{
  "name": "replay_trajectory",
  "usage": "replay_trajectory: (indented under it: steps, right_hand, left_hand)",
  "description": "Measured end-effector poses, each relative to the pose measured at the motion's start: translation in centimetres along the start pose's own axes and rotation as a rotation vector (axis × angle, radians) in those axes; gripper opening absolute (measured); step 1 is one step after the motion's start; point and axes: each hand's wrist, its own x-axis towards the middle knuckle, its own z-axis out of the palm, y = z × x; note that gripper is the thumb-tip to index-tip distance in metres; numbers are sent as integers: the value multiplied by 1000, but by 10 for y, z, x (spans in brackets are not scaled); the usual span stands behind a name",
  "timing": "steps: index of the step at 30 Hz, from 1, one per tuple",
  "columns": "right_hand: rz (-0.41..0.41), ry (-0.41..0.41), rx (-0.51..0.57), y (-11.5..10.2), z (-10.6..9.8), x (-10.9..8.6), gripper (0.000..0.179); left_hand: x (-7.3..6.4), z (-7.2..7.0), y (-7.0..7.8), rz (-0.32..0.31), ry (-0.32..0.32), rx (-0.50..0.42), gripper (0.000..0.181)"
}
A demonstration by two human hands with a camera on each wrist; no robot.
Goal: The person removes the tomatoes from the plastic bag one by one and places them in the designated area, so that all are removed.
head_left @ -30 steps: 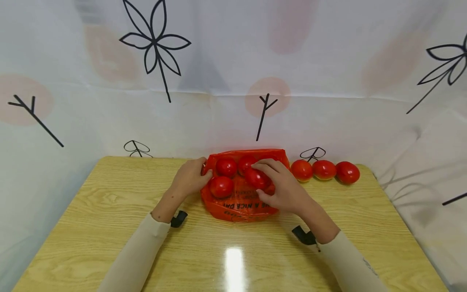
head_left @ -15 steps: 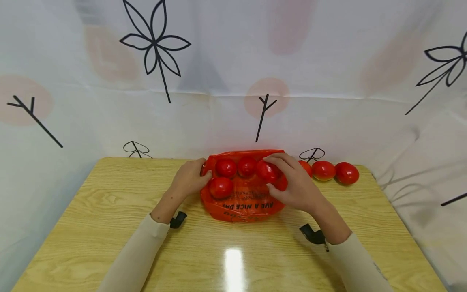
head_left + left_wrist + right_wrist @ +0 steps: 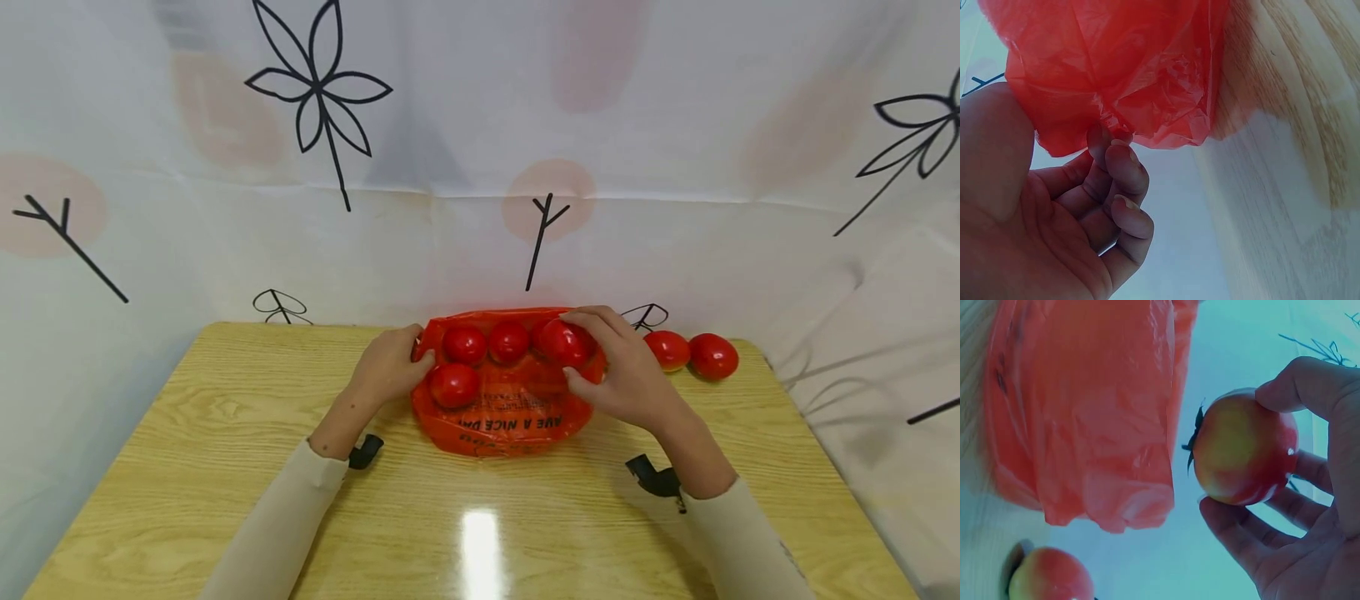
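Observation:
In the head view a red plastic bag [image 3: 517, 400] with printed lettering lies open at the table's far edge, several red tomatoes [image 3: 454, 385] inside it. My left hand [image 3: 386, 367] pinches the bag's left edge; in the left wrist view thumb and fingertips meet at the crumpled plastic [image 3: 1116, 81]. Over the bag's right side, my right hand [image 3: 626, 375] holds a tomato [image 3: 562, 342] between thumb and fingers. The right wrist view shows this tomato [image 3: 1241, 450] with a yellowish patch and green leafy stem, raised beside the bag [image 3: 1097, 419].
To the right of the bag, tomatoes [image 3: 713, 357] stand in a row on the wooden table [image 3: 420, 517]; the one nearest the bag is hidden behind my right hand. A patterned white cloth [image 3: 450, 125] hangs behind the table.
My right hand has moved right with the tomato, from over the bag's middle to its right side, and now covers the nearest tomato of the row. The left hand stays put.

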Motion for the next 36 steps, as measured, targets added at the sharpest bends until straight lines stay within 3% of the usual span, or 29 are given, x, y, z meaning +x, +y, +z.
replay_trajectory:
  steps: [20, 30, 36]
  right_hand:
    - [118, -21, -30, 16, -22, -7, 67]
    - [142, -19, -64, 20, -23, -16, 70]
    - [108, 9, -92, 22, -25, -22, 70]
  left_hand:
    - [0, -1, 0, -8, -3, 1, 20]
    - [0, -1, 0, 6, 0, -3, 19]
    - [-1, -2, 0, 2, -5, -7, 19]
